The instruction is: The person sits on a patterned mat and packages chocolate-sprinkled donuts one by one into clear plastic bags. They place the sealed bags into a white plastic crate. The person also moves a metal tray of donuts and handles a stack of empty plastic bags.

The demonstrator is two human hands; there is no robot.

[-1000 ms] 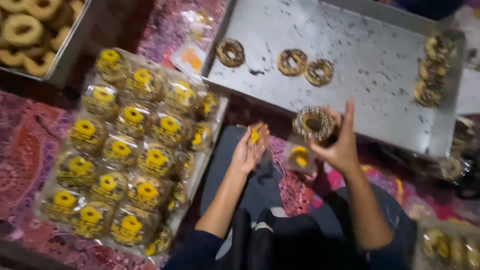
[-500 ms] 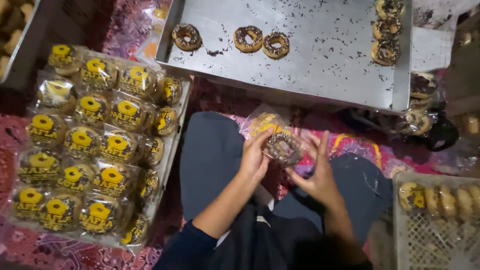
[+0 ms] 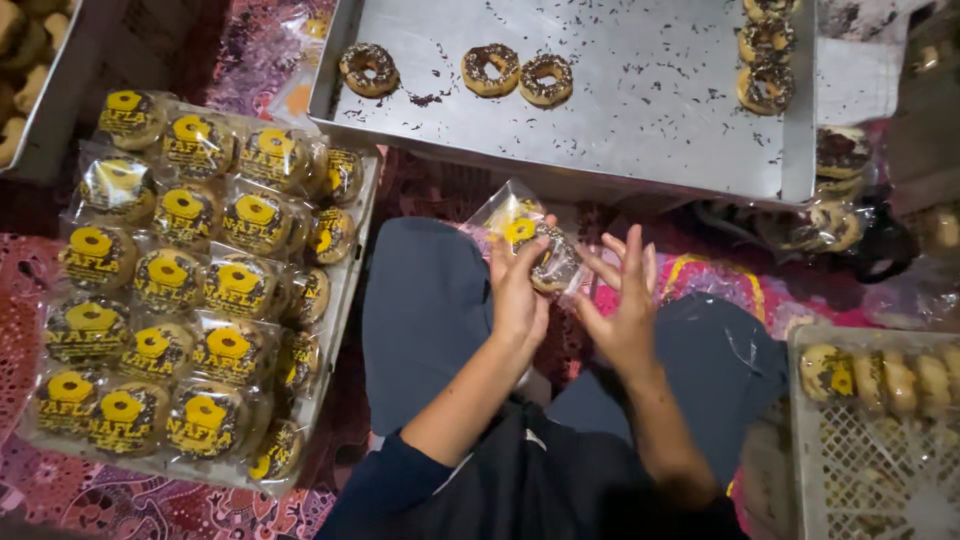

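On the patterned floor cloth (image 3: 60, 480), a person sits bagging donuts.
The left hand (image 3: 518, 295) has its grip closed on a donut in a clear bag (image 3: 545, 255) above the lap; the right hand (image 3: 622, 305) is spread open just beside it, below the metal tray (image 3: 640, 110).

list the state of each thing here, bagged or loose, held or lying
left hand: holds the bagged doughnut
right hand: open, fingers spread, beside the bag
bagged doughnut: chocolate-sprinkled, inside a clear bag, held over the lap
metal tray: flat, strewn with sprinkles
loose doughnuts: unbagged, on the metal tray
packed doughnuts: bagged, laid in rows on the left tray
white crate: holds a row of bagged doughnuts
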